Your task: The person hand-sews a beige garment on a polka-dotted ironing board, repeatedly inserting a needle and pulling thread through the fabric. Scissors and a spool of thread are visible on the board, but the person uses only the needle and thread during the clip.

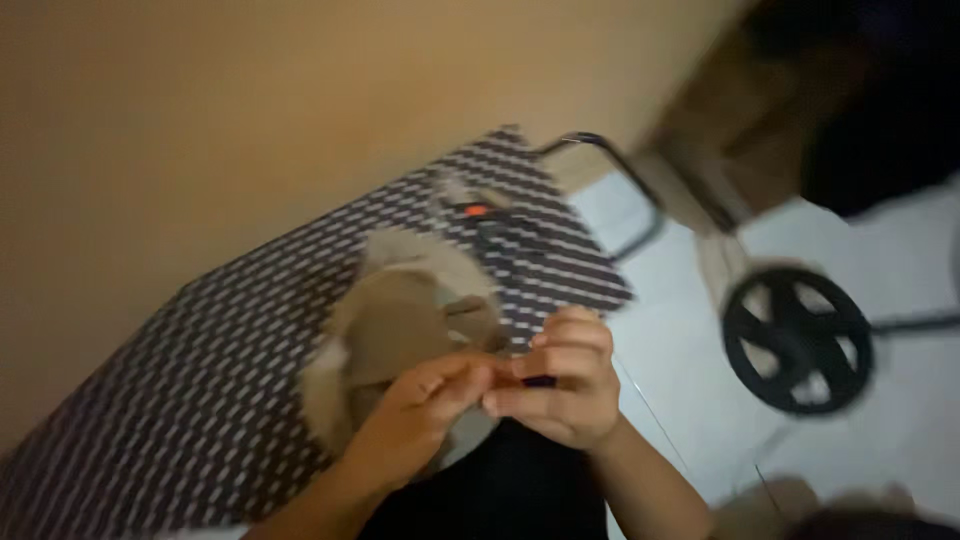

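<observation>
My left hand (425, 415) and right hand (562, 385) meet fingertip to fingertip just below frame centre. Right hand is curled shut, fingers folded in, pinching a small dark thing (538, 381) between thumb and fingers; too blurred to tell what it is. Left hand half closed, thumb and forefinger pressed together at the same spot, touching the right fingertips.

At 10 o'clock from the hands, just behind them, a tan cloth piece (400, 320) with a pale fuzzy edge, crumpled, lying on a dark surface with rows of white dashes (180, 400), looks like a padded board. Small orange spot (476, 210) on it at 12 o'clock, blurred.

Black wheel (797, 338) on the pale floor (680, 340) at 3 o'clock, well apart. Tan wall (250, 110) at 11 o'clock.
</observation>
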